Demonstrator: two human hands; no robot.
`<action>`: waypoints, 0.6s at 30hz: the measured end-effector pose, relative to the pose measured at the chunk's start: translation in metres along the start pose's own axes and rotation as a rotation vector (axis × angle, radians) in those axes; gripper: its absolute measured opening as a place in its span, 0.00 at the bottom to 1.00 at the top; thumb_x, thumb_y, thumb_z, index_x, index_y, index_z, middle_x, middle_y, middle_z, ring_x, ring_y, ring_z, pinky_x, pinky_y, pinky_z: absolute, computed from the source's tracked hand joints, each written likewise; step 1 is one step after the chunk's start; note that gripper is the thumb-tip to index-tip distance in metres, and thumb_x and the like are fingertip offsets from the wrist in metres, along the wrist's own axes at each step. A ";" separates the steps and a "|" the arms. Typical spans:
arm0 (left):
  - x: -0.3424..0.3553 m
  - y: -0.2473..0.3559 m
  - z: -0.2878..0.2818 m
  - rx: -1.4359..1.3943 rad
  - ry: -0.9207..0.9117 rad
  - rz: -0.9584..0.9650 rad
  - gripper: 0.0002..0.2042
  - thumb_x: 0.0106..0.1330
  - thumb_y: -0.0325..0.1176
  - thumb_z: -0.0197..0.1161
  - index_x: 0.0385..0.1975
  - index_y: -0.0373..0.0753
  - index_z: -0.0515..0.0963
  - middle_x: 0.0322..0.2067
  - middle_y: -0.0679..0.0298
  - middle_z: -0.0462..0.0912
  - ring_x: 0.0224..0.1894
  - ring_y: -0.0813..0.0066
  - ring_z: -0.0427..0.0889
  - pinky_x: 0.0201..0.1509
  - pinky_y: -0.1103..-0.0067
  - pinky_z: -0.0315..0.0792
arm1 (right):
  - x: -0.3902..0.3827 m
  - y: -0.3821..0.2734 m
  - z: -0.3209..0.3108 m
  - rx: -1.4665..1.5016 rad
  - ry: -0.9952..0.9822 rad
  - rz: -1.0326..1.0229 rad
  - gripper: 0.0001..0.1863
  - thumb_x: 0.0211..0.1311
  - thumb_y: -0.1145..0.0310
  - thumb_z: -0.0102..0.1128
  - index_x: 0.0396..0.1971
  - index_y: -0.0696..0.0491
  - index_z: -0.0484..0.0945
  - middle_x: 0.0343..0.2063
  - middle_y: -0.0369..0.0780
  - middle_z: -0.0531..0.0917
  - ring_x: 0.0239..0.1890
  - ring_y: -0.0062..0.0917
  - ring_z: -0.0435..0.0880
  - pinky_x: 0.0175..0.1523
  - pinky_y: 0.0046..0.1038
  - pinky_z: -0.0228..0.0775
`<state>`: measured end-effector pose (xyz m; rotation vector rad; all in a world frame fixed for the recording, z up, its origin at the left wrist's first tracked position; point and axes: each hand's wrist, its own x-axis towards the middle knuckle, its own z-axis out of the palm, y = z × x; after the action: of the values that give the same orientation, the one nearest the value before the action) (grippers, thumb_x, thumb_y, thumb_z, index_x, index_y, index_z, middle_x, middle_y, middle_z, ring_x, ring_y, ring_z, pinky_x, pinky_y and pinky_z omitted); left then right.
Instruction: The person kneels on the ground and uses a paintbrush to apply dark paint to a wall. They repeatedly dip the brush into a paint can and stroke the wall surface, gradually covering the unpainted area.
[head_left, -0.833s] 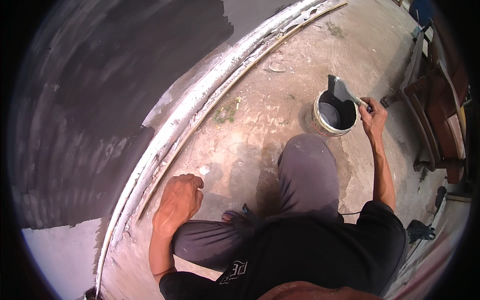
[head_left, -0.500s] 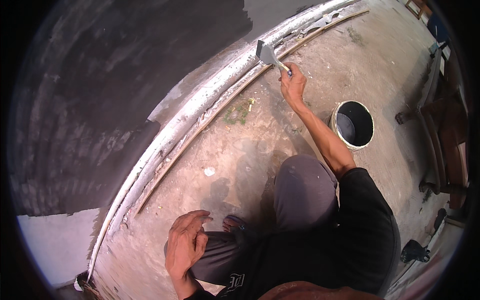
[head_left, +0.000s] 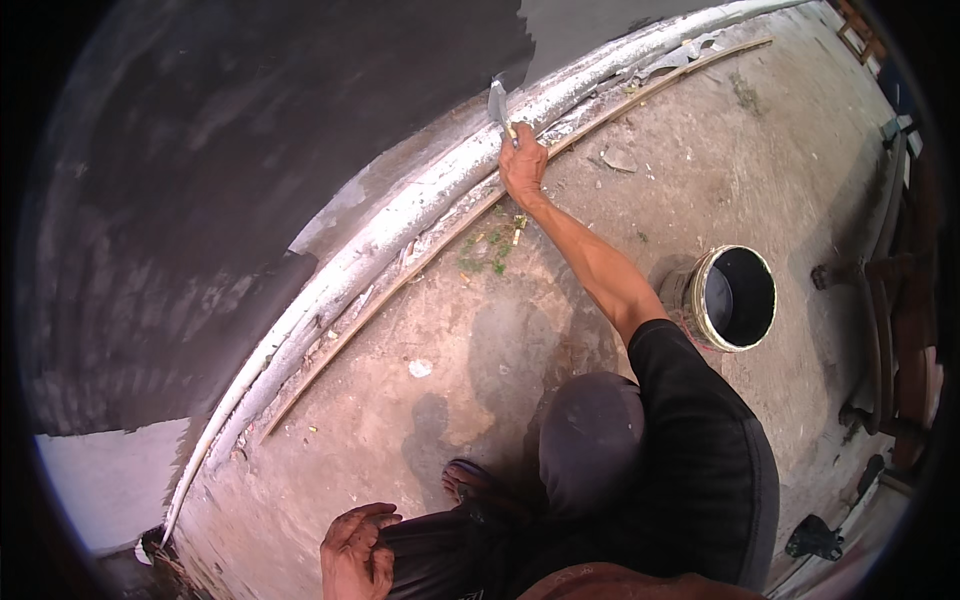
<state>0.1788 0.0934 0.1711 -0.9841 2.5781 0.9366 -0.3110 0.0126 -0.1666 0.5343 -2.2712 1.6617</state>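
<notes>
A right hand (head_left: 523,167), nearer of 2 to the dark wall (head_left: 250,180), grips a brush (head_left: 499,105) aimed lengthwise ahead at its lower edge; the left hand (head_left: 355,552), loosely open, hangs by the left knee (head_left: 420,548).

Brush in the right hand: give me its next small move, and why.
Probably a short stroke along the lighter strip: the right hand holds the brush at the edge of the dark coating, and that strip looks uncovered beside the white ledge.

Green weeds (head_left: 488,250) grow near the centre; brown furniture (head_left: 902,325) stands far right.
</notes>
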 end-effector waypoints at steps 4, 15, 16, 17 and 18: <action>0.007 0.002 0.000 0.022 0.003 0.017 0.22 0.74 0.46 0.45 0.50 0.35 0.79 0.51 0.50 0.81 0.52 0.45 0.79 0.56 0.63 0.73 | -0.047 -0.012 -0.010 0.196 -0.210 -0.030 0.12 0.64 0.72 0.60 0.46 0.56 0.79 0.24 0.50 0.82 0.24 0.36 0.82 0.32 0.35 0.73; 0.013 0.012 0.002 0.042 0.043 0.032 0.18 0.51 0.23 0.51 0.41 0.34 0.81 0.45 0.51 0.84 0.49 0.46 0.80 0.56 0.63 0.74 | 0.040 0.024 -0.036 -0.053 -0.192 -0.126 0.11 0.61 0.69 0.62 0.43 0.51 0.83 0.33 0.49 0.86 0.34 0.45 0.86 0.40 0.40 0.76; 0.009 0.012 -0.001 0.028 0.024 0.019 0.17 0.59 0.26 0.50 0.46 0.35 0.80 0.47 0.50 0.83 0.51 0.45 0.79 0.57 0.63 0.74 | 0.047 0.033 -0.038 -0.060 -0.135 -0.146 0.11 0.60 0.69 0.62 0.43 0.51 0.83 0.32 0.50 0.86 0.34 0.46 0.85 0.40 0.41 0.76; 0.006 0.013 -0.003 0.013 0.001 0.010 0.16 0.66 0.29 0.50 0.50 0.35 0.79 0.50 0.49 0.81 0.54 0.44 0.78 0.58 0.63 0.73 | 0.053 0.043 -0.042 -0.072 -0.077 -0.165 0.11 0.60 0.69 0.61 0.43 0.52 0.83 0.31 0.50 0.86 0.33 0.48 0.85 0.40 0.42 0.75; 0.004 0.012 -0.004 0.012 0.002 0.007 0.16 0.66 0.28 0.50 0.50 0.36 0.79 0.50 0.49 0.82 0.54 0.44 0.78 0.59 0.63 0.73 | 0.058 0.051 -0.045 -0.098 -0.011 -0.111 0.11 0.59 0.70 0.61 0.42 0.52 0.83 0.30 0.51 0.85 0.33 0.49 0.85 0.40 0.43 0.75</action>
<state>0.1675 0.0960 0.1782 -0.9746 2.5872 0.9216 -0.3855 0.0613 -0.1718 0.6352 -2.2725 1.4901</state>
